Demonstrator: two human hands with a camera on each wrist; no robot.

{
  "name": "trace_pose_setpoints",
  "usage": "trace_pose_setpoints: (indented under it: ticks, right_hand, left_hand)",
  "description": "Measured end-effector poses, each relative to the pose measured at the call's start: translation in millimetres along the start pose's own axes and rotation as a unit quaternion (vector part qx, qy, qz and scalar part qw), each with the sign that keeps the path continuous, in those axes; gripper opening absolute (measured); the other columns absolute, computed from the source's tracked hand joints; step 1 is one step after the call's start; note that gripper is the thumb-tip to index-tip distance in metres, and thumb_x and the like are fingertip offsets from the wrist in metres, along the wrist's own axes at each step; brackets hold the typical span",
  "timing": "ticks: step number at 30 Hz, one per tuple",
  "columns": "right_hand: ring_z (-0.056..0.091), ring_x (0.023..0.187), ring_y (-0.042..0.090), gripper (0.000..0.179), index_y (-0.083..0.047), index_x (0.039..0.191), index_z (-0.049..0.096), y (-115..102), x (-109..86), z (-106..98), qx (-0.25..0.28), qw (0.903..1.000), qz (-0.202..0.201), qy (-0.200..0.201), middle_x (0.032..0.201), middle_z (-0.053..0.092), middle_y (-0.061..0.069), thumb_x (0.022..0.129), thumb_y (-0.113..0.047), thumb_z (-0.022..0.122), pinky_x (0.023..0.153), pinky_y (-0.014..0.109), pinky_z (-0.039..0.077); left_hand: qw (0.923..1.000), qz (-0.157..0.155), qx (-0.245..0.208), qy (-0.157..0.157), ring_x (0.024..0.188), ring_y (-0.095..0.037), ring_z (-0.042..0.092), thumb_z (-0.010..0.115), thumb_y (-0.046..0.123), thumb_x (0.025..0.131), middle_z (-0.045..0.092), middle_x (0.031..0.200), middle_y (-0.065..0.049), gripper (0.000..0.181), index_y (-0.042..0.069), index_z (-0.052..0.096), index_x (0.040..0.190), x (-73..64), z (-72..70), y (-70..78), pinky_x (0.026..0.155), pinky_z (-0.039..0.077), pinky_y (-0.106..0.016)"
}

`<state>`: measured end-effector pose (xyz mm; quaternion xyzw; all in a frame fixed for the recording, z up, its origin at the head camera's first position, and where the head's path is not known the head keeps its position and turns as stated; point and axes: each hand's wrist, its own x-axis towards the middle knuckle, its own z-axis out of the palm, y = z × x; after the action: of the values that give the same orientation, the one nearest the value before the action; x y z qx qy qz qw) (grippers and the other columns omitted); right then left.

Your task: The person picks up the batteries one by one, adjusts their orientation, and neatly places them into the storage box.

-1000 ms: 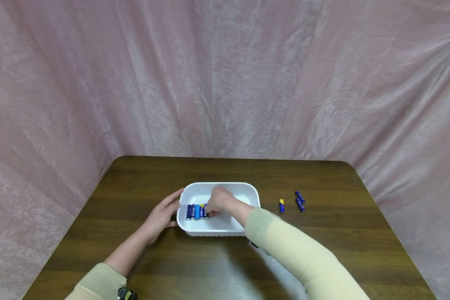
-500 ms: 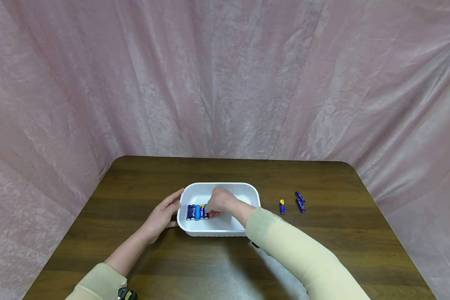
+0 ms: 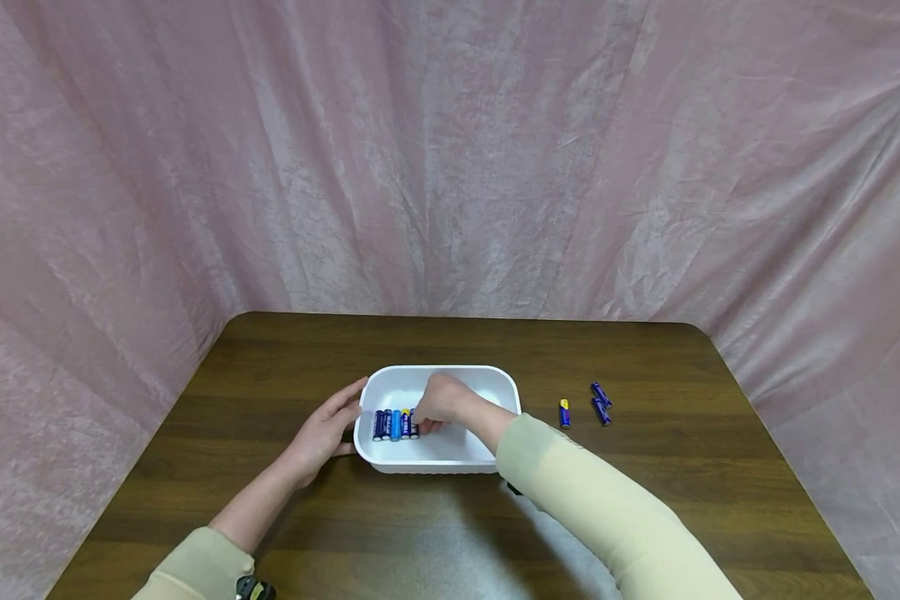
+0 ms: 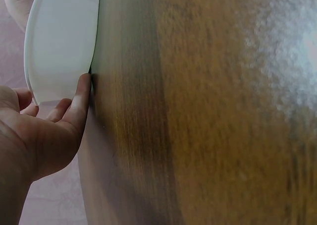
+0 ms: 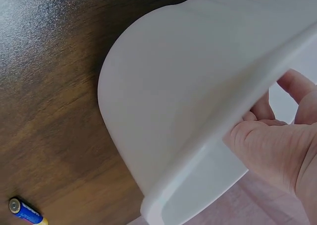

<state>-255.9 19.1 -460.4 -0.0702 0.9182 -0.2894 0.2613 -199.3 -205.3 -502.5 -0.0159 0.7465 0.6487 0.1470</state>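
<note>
A white plastic bin [image 3: 438, 468] stands on the table, holding a side-by-side row of batteries [image 3: 395, 425] along its left part. They are mostly dark blue, one is lighter blue and one has a yellow top. My right hand [image 3: 441, 400] reaches over the near right rim into the bin, its fingers curled at the right end of the row, pinching the rightmost battery [image 3: 414, 423]. In the right wrist view the bin wall hides those fingertips. My left hand [image 3: 321, 433] rests against the bin's left end, fingers and thumb extended and spread along it.
Right of the bin, a blue battery with a yellow top [image 3: 565, 414] lies on the brown table [image 3: 667, 483]. Farther right lie two dark blue batteries [image 3: 601, 404] close together. A pink curtain [image 3: 450, 167] hangs behind the table.
Almost nothing differs. Both hands stay at the bin, and the right sleeve has shifted very slightly to the right.
</note>
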Motion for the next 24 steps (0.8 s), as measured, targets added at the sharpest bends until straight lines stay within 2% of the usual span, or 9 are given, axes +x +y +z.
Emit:
trace_pose_setpoints:
  ticks: [6, 10, 13, 15, 18, 20, 24]
  right_hand:
    - [0.074, 0.079, 0.025, 0.015, -0.002, 0.079, 0.08, -1.7, -7.8, -10.1, -0.003, 0.9999, -0.015, -0.001, 0.078, 0.077, 0.009, 0.088, -0.013, 0.075, 0.053, 0.022, 0.045]
    - [0.074, 0.082, 0.027, 0.015, -0.002, 0.085, 0.077, -5.9, -16.7, -24.0, 0.022, 0.9993, -0.029, 0.007, 0.08, 0.077, 0.011, 0.09, -0.016, 0.076, 0.068, 0.031, 0.056]
    - [0.073, 0.087, 0.028, 0.014, -0.003, 0.09, 0.075, -7.0, -22.0, -33.4, 0.044, 0.9985, -0.029, 0.014, 0.08, 0.076, 0.01, 0.09, -0.017, 0.078, 0.081, 0.038, 0.058]
    - [0.073, 0.091, 0.028, 0.016, -0.004, 0.095, 0.073, -5.9, -24.7, -38.6, 0.042, 0.9986, -0.028, 0.018, 0.081, 0.076, 0.008, 0.09, -0.018, 0.079, 0.082, 0.039, 0.058]
    - [0.071, 0.09, 0.024, 0.023, -0.005, 0.104, 0.071, -3.3, -30.9, -46.6, 0.008, 0.9986, -0.04, 0.033, 0.085, 0.076, 0.006, 0.091, -0.022, 0.079, 0.079, 0.036, 0.056]
    - [0.068, 0.09, 0.02, 0.03, -0.005, 0.111, 0.07, -1.6, -37.2, -52.4, -0.025, 0.9966, -0.059, 0.053, 0.093, 0.075, 0.003, 0.091, -0.025, 0.078, 0.079, 0.035, 0.055]
    - [0.065, 0.091, 0.015, 0.037, -0.006, 0.121, 0.068, 3.2, -51.7, -65.1, -0.085, 0.9861, -0.102, 0.099, 0.106, 0.071, 0.001, 0.091, -0.027, 0.075, 0.082, 0.036, 0.054]
  left_hand:
    - [1.0, -0.006, 0.001, 0.002, 0.136, -0.037, 0.048, 0.049, 0.026, 0.109, 0.041, 0.159, -0.015, 0.051, 0.03, 0.038, 0.159, 0.5, 0.1, -0.4, 0.089, 0.058, -0.046]
    - [1.0, -0.007, 0.004, 0.003, 0.136, -0.037, 0.048, 0.049, 0.027, 0.109, 0.04, 0.159, -0.015, 0.051, 0.031, 0.038, 0.159, 0.0, 0.1, 0.2, 0.09, 0.058, -0.046]
    - [0.9999, -0.007, 0.007, 0.007, 0.135, -0.038, 0.049, 0.049, 0.027, 0.109, 0.042, 0.158, -0.016, 0.051, 0.03, 0.038, 0.159, -0.4, 0.0, 0.5, 0.089, 0.058, -0.046]
    - [0.9999, -0.008, 0.007, 0.009, 0.134, -0.038, 0.05, 0.049, 0.027, 0.109, 0.043, 0.157, -0.016, 0.051, 0.03, 0.039, 0.158, -0.3, 0.2, 0.3, 0.088, 0.058, -0.046]
    - [0.9999, -0.009, 0.004, 0.008, 0.134, -0.037, 0.05, 0.049, 0.027, 0.109, 0.043, 0.157, -0.016, 0.05, 0.03, 0.039, 0.158, -0.3, 1.0, 0.4, 0.089, 0.058, -0.046]
    - [0.9999, -0.011, 0.004, 0.007, 0.135, -0.037, 0.049, 0.049, 0.027, 0.109, 0.042, 0.158, -0.016, 0.05, 0.03, 0.039, 0.158, -0.6, 1.7, 0.9, 0.09, 0.058, -0.046]
    - [0.9998, -0.014, 0.007, 0.008, 0.137, -0.038, 0.048, 0.049, 0.028, 0.109, 0.041, 0.158, -0.016, 0.05, 0.032, 0.039, 0.158, -1.1, 2.3, 2.2, 0.09, 0.058, -0.046]
